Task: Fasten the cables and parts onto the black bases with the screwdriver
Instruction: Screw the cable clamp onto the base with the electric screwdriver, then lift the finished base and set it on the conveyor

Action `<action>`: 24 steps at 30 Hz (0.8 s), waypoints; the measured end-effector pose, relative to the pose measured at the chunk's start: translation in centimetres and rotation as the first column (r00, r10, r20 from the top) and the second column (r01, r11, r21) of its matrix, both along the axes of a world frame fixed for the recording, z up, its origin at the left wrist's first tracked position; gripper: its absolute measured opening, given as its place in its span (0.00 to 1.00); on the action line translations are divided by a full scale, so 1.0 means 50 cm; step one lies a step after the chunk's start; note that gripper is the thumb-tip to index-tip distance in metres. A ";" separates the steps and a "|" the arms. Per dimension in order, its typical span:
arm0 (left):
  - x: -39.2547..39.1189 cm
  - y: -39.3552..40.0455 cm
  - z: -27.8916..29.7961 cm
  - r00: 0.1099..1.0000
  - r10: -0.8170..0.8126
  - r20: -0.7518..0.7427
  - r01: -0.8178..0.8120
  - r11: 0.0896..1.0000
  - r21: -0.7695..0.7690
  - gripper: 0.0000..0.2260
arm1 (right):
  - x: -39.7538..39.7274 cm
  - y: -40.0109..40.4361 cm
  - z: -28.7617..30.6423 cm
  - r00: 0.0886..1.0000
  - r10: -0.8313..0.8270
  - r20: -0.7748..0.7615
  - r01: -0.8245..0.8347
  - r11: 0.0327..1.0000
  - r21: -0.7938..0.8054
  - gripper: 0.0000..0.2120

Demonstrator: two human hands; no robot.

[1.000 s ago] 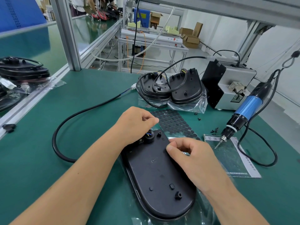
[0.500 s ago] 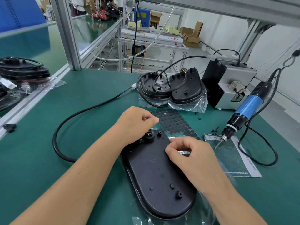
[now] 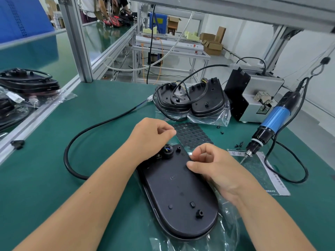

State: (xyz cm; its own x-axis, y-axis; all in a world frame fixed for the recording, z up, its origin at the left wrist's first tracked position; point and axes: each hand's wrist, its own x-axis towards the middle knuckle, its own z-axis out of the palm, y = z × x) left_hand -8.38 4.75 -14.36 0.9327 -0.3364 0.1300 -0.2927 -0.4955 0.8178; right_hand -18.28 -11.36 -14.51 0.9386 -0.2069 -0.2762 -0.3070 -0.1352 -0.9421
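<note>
A long oval black base (image 3: 181,196) lies on clear plastic film in front of me. Its thick black cable (image 3: 90,129) loops off to the left from a round grommet (image 3: 167,151) at the base's far end. My left hand (image 3: 150,136) rests curled beside that grommet, thumb against forefinger. My right hand (image 3: 213,167) sits on the base's upper right with thumb and forefinger pinched against the surface; I cannot see whether anything small is between them. The blue and black electric screwdriver (image 3: 272,124) hangs at the right, apart from both hands, its tip touching a paper sheet (image 3: 272,178).
A sheet of black round pads (image 3: 192,133) lies just beyond my hands. Two more bases in a plastic bag (image 3: 190,100) stand behind it, next to a grey screw feeder (image 3: 253,98). Loose black screws (image 3: 239,144) lie near the screwdriver. More bagged bases (image 3: 27,82) are stacked at the left.
My right hand has shifted slightly left and up on the base, its pinch tightening. My left hand, the base and the screwdriver have barely moved.
</note>
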 end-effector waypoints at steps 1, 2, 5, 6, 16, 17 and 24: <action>0.005 0.014 0.007 0.999 0.030 0.045 -0.031 0.999 0.019 0.05 | -0.002 -0.006 0.001 1.000 -0.016 -0.003 0.016 1.000 0.014 0.09; 0.016 0.036 0.013 0.990 0.091 0.110 -0.101 0.992 0.082 0.07 | -0.006 -0.015 0.004 0.999 -0.035 0.001 0.035 0.999 -0.014 0.07; 0.071 0.139 0.011 0.907 0.330 0.262 -0.418 0.787 0.454 0.14 | -0.028 -0.050 0.009 1.000 -0.028 -0.003 0.025 0.936 -0.352 0.06; 0.084 0.172 0.004 0.884 0.396 0.247 -0.462 0.670 0.581 0.16 | -0.035 -0.058 0.009 1.000 0.000 -0.021 -0.010 0.884 -0.467 0.09; 0.043 0.223 -0.001 0.881 0.419 -0.220 -0.378 0.903 0.205 0.05 | -0.048 -0.022 0.010 0.966 0.177 -0.190 -0.256 0.762 -0.595 0.26; 0.013 0.218 0.017 0.864 0.326 -0.384 -0.342 0.939 0.028 0.05 | -0.048 -0.022 0.009 0.967 0.174 -0.187 -0.251 0.783 -0.569 0.26; -0.197 0.172 0.016 0.923 0.028 -0.384 -0.147 0.947 -0.285 0.06 | -0.047 0.009 0.011 0.983 0.153 -0.100 -0.176 0.940 -0.292 0.22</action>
